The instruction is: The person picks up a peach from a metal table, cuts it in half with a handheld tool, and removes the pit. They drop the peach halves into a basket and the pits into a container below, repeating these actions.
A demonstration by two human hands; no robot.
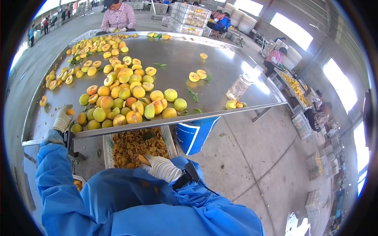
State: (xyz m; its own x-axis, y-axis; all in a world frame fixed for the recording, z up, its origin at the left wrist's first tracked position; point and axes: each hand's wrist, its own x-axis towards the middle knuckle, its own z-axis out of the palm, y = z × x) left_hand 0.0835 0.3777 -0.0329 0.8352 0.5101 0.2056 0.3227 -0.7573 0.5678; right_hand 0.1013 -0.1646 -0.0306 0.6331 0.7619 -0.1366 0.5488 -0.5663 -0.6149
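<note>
My left hand [62, 120], in a striped knit glove, is at the front left corner of the metal table [220, 72]. Its fingers are closed around an orange peach piece [70, 111], partly hidden by the glove. Beside it lies a heap of whole yellow peaches [114, 96], with cut halves [94, 47] spread behind. Below the table edge, my right hand [162, 168], gloved too, is closed over a crate [171, 142] of brown-orange peach scraps [136, 147]. A tan-orange piece [143, 159] shows at its fingertips; what it is I cannot make out.
A clear plastic jar [239, 87] stands at the table's right, near a few peaches [235, 104]. A blue-and-white bag [195, 133] hangs or stands under the front edge. Across the table sits a person [118, 17]. Stacked crates [190, 17] and other workers are farther back.
</note>
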